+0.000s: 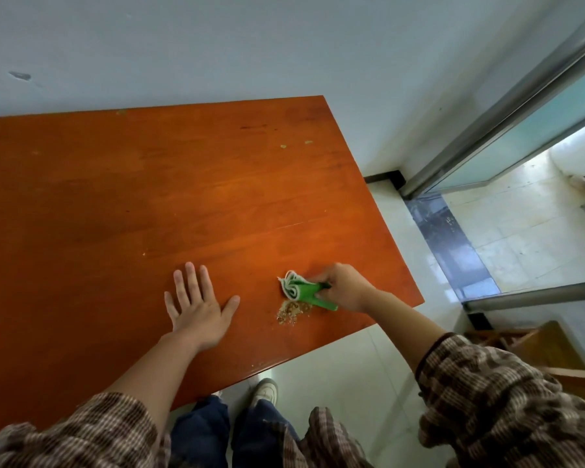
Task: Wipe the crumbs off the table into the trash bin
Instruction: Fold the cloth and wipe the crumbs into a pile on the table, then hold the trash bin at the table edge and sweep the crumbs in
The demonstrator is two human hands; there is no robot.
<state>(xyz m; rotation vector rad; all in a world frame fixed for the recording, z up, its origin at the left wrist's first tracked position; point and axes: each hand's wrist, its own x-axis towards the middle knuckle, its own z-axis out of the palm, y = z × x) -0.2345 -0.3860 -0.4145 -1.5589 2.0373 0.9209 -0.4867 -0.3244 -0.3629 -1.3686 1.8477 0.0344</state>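
A small pile of brown crumbs (293,312) lies on the orange wooden table (149,197), near its front right corner. My right hand (343,287) grips a folded green and white cloth (303,290) that rests on the table, its lower edge touching the far side of the crumbs. To the left of the crumbs, my left hand (198,305) lies flat on the table with fingers spread and holds nothing. No trash bin is in view.
The table's far edge meets a pale wall. A few light specks (294,144) dot the far side of the table. Right of the table is tiled floor (402,238), a sliding glass door (507,136) and a wooden piece of furniture (537,346). My feet stand below the front edge.
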